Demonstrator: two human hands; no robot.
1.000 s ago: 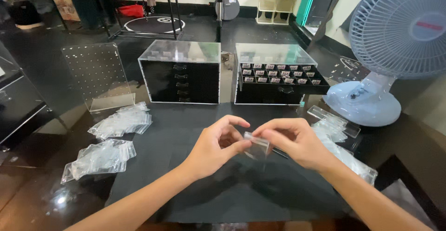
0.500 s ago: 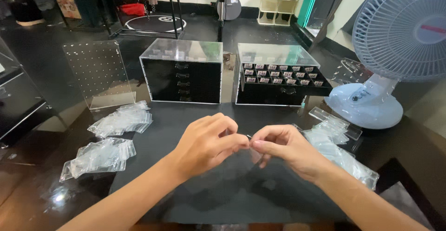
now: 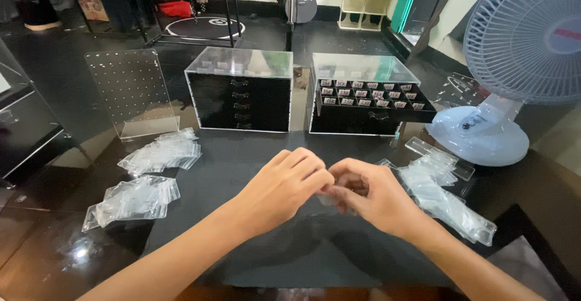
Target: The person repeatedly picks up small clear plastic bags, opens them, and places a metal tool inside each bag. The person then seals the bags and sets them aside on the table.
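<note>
Since half a second ago both hands drew closer, fingertips now meeting | fan (image 3: 520, 65) at table's (image 3: 254, 258) right edge | two drawer boxes (image 3: 242, 95) along far edge | clear bags (image 3: 136, 198) near left edge | left hand (image 3: 284, 186) and right hand (image 3: 369, 195) mid-table, fingers curled, pinching a small clear bag (image 3: 330, 199) between them.

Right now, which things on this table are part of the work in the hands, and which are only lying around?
In the work:
- left hand and right hand, fingertips meeting
- small clear bag pinched between them

Only lying around:
- piles of clear bags
- clear strips
- closed drawer box
- open drawer box
- fan
- perforated clear panel
</note>
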